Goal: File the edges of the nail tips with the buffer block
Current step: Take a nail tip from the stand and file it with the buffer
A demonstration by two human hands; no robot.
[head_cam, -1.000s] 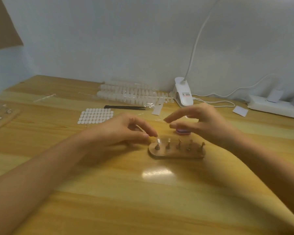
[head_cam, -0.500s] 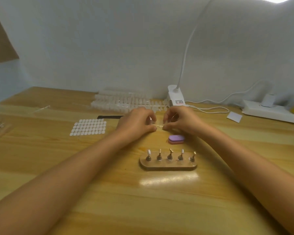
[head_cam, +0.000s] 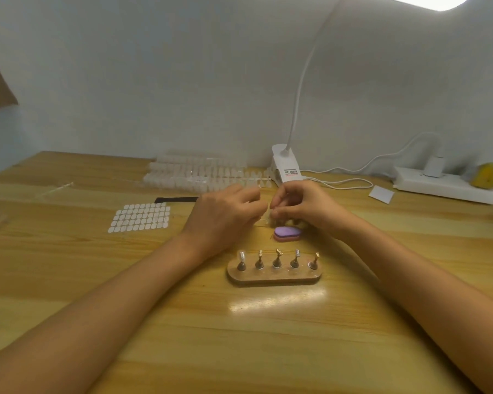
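1. left hand (head_cam: 225, 220) and right hand (head_cam: 305, 207) meet, fingers curled, pinching what looks like a clear nail tip (head_cam: 264, 221).
2. the buffer block (head_cam: 287, 233) lies ungripped on the table (head_cam: 268, 336), just beside the right hand.
3. risk: the slick tip may flick away when one hand lets go for the block.

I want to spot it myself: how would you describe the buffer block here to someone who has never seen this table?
On the wooden table, find the oblong wooden stand with five metal pegs near the middle. Between it and the right hand lies the buffer block. It is the only purple thing there, a small rounded pad with a pink layer underneath.
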